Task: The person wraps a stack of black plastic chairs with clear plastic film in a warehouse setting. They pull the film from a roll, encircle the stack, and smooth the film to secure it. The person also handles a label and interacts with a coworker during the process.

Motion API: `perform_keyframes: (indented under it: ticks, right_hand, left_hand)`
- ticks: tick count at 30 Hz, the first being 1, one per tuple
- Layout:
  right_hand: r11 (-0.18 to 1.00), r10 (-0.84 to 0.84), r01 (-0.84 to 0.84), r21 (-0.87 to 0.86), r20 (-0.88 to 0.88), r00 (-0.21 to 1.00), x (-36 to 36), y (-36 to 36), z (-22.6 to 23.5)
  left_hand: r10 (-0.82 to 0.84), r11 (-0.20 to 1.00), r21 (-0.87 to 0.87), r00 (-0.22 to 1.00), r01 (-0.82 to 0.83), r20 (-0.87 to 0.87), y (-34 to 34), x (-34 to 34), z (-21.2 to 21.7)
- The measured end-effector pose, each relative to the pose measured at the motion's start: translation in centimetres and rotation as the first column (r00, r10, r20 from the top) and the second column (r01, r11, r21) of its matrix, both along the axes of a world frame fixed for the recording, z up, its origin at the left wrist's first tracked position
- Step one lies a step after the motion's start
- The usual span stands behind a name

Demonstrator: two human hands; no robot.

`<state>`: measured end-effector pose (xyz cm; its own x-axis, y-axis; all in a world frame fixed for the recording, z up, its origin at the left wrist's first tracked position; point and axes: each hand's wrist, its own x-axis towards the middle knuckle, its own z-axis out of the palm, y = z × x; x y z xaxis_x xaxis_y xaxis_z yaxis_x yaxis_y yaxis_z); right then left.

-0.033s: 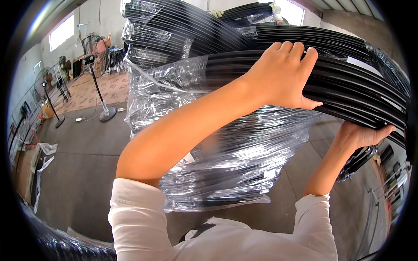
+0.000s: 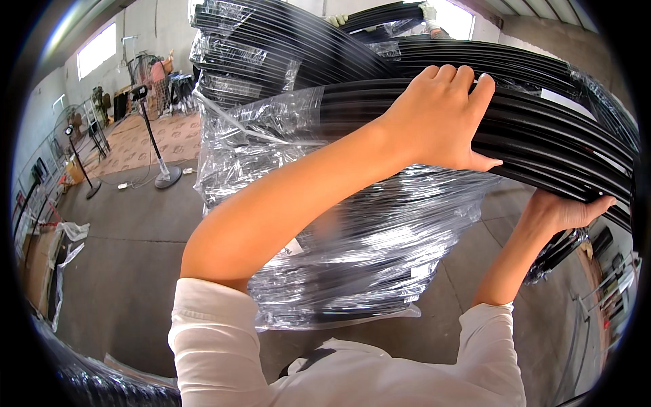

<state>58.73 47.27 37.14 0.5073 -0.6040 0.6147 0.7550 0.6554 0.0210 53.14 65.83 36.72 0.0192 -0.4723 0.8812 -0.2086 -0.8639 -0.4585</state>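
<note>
A thick bundle of long, glossy black strips (image 2: 542, 129) runs from the middle to the right, bending in the fisheye view. My left hand (image 2: 444, 119) lies across its top, fingers curled over the far side and thumb pressed on the near side. Farther right, my right hand (image 2: 563, 211) holds the same bundle from below; its thumb shows along the lower edge, while its fingers are hidden underneath. Clear plastic wrap (image 2: 285, 115) covers the bundle's left part. Below my left forearm stands a stack wrapped in clear film (image 2: 359, 237).
More black bundles (image 2: 271, 41) are piled at the back. Beyond them show another person's gloved hands (image 2: 337, 21). On the left, a floor fan (image 2: 168, 178) stands near a patterned floor sheet (image 2: 125, 146). Film-wrapped goods (image 2: 115, 380) lie at the lower left.
</note>
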Motion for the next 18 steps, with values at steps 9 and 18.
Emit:
perform_keyframes:
  ticks: [9,18]
  right_hand:
    - [0.999,0.037,-0.037,-0.009,-0.006,0.999,0.0,0.1,0.4]
    - [0.999,0.032,-0.031,-0.020,0.039,0.999,0.5,0.0,0.5]
  left_hand:
    - [0.026,1.000,-0.017,0.999,-0.027,-0.034,0.0,-0.5,0.2]
    - [0.045,0.999,-0.022,0.998,-0.046,-0.043,0.0,-0.5,0.2]
